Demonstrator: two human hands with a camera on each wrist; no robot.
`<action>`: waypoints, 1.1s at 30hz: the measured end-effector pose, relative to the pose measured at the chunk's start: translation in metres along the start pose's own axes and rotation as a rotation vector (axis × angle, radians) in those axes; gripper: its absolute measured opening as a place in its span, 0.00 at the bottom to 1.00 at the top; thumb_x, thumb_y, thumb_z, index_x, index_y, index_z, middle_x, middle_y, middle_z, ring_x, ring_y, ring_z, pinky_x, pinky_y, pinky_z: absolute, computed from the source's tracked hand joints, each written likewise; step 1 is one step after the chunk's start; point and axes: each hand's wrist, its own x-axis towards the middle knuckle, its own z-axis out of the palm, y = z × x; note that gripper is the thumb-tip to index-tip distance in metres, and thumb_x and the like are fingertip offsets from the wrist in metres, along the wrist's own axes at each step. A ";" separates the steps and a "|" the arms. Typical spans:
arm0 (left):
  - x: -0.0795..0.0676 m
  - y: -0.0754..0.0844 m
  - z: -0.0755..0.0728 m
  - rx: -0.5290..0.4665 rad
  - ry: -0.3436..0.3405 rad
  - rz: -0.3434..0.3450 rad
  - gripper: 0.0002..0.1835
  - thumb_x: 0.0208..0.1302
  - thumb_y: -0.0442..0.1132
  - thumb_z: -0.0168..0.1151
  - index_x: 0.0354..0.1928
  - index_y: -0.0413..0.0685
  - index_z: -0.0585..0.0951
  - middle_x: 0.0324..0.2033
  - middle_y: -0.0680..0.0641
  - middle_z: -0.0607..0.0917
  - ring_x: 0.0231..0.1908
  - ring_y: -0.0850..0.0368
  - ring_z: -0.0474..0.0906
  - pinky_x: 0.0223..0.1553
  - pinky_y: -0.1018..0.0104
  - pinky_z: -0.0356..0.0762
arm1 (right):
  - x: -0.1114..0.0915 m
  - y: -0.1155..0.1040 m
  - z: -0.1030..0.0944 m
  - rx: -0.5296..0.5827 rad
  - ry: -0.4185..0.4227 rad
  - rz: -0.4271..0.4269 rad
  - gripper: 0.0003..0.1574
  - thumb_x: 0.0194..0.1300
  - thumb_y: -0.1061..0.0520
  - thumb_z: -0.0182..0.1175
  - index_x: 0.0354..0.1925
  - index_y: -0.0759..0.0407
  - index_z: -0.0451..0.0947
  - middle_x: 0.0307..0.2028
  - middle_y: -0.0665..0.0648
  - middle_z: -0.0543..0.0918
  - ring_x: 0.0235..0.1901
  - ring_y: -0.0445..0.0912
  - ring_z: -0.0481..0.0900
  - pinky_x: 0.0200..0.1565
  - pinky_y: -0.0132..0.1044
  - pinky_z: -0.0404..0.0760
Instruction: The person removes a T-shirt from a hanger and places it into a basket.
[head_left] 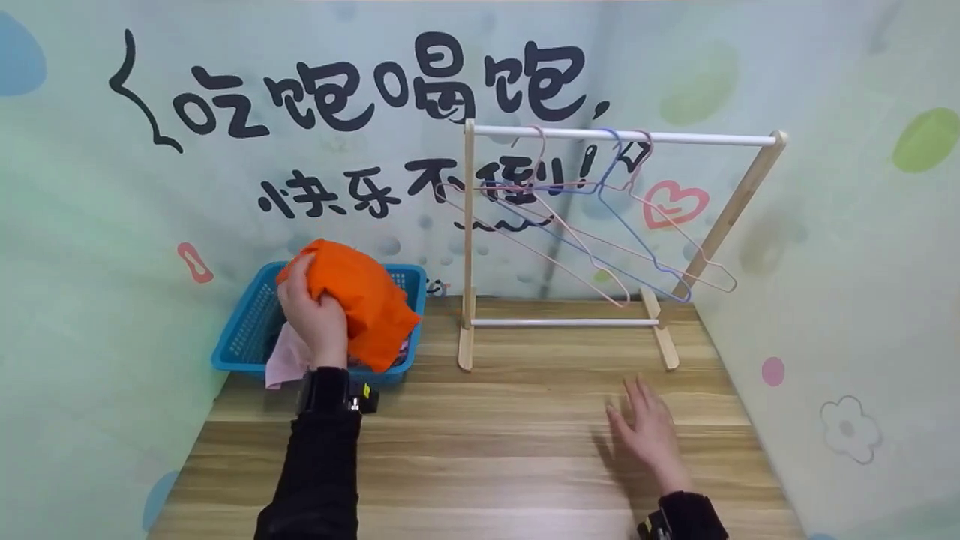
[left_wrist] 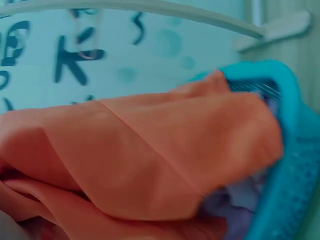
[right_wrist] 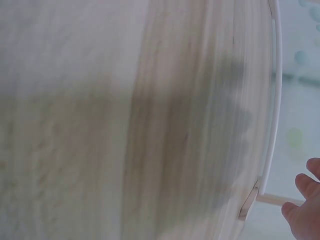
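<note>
My left hand [head_left: 315, 319] grips a bunched orange cloth garment [head_left: 364, 300] above the blue plastic basket [head_left: 238, 330]. In the left wrist view the orange garment [left_wrist: 150, 155] fills much of the picture, with the basket rim [left_wrist: 292, 150] beside it. Its exact kind cannot be told while it is folded over. A pale pink cloth [head_left: 287, 360] hangs over the basket's front edge, and other fabrics in it are mostly hidden. Over the table's right side, my right hand [head_left: 649, 427] hovers with fingers extended and holds nothing; its fingers [right_wrist: 307, 186] show at the edge of the right wrist view.
A wooden rack [head_left: 469, 247] with a white top rail [head_left: 705, 139] stands at the back of the wood-grain table [head_left: 510, 465]. Pink hangers [head_left: 577, 240] and a blue hanger [head_left: 630, 232] hang from the rail. Printed walls enclose the table's back and sides.
</note>
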 end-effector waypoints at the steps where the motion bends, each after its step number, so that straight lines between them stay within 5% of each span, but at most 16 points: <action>1: -0.003 -0.005 0.002 0.044 -0.005 0.022 0.20 0.69 0.27 0.55 0.58 0.54 0.80 0.52 0.45 0.75 0.52 0.50 0.71 0.56 0.60 0.69 | 0.002 -0.002 0.001 -0.005 0.001 -0.004 0.43 0.70 0.46 0.59 0.73 0.67 0.59 0.71 0.74 0.57 0.69 0.71 0.56 0.66 0.67 0.52; 8: -0.022 -0.040 0.012 0.248 -0.158 0.193 0.26 0.58 0.17 0.57 0.54 0.48 0.81 0.48 0.38 0.70 0.51 0.41 0.68 0.52 0.49 0.70 | 0.011 -0.020 0.014 -0.015 -0.007 -0.038 0.43 0.68 0.48 0.61 0.72 0.67 0.60 0.71 0.73 0.59 0.68 0.70 0.58 0.66 0.68 0.52; 12: -0.032 -0.062 0.015 0.382 -0.291 0.309 0.22 0.57 0.23 0.62 0.55 0.41 0.79 0.50 0.32 0.69 0.52 0.35 0.66 0.55 0.44 0.67 | 0.014 -0.027 0.019 -0.023 -0.013 -0.068 0.42 0.68 0.48 0.61 0.71 0.68 0.62 0.70 0.73 0.60 0.69 0.69 0.58 0.65 0.68 0.53; 15: -0.039 -0.074 0.017 0.516 -0.355 0.335 0.20 0.59 0.32 0.64 0.54 0.37 0.79 0.50 0.29 0.71 0.53 0.31 0.65 0.61 0.42 0.61 | 0.015 -0.033 0.021 -0.014 -0.035 -0.089 0.42 0.68 0.48 0.60 0.71 0.68 0.62 0.70 0.73 0.59 0.69 0.69 0.57 0.66 0.68 0.52; 19: -0.050 -0.078 0.018 0.746 -0.424 0.270 0.23 0.62 0.49 0.61 0.51 0.36 0.79 0.48 0.31 0.75 0.54 0.31 0.66 0.66 0.38 0.52 | 0.017 -0.040 0.023 -0.008 -0.040 -0.121 0.41 0.68 0.48 0.61 0.70 0.69 0.62 0.70 0.74 0.60 0.68 0.70 0.58 0.66 0.68 0.53; 23: -0.059 -0.073 0.019 0.911 -0.505 0.185 0.30 0.65 0.61 0.55 0.46 0.37 0.79 0.46 0.33 0.77 0.51 0.32 0.68 0.60 0.36 0.56 | 0.018 -0.044 0.027 -0.010 -0.031 -0.153 0.41 0.67 0.48 0.61 0.69 0.69 0.64 0.68 0.75 0.62 0.67 0.71 0.60 0.65 0.68 0.55; 26: -0.062 -0.071 0.018 0.948 -0.576 0.129 0.34 0.66 0.65 0.52 0.47 0.36 0.79 0.46 0.33 0.79 0.50 0.33 0.70 0.56 0.36 0.60 | 0.018 -0.045 0.030 -0.012 -0.040 -0.160 0.41 0.68 0.47 0.60 0.70 0.69 0.63 0.68 0.75 0.62 0.67 0.71 0.60 0.65 0.68 0.55; 33: -0.054 -0.079 0.010 0.944 -0.774 0.041 0.40 0.71 0.68 0.42 0.67 0.40 0.70 0.59 0.33 0.75 0.59 0.33 0.66 0.62 0.35 0.54 | 0.019 -0.046 0.030 -0.010 -0.064 -0.143 0.41 0.68 0.46 0.60 0.71 0.67 0.63 0.70 0.73 0.61 0.68 0.69 0.59 0.66 0.67 0.53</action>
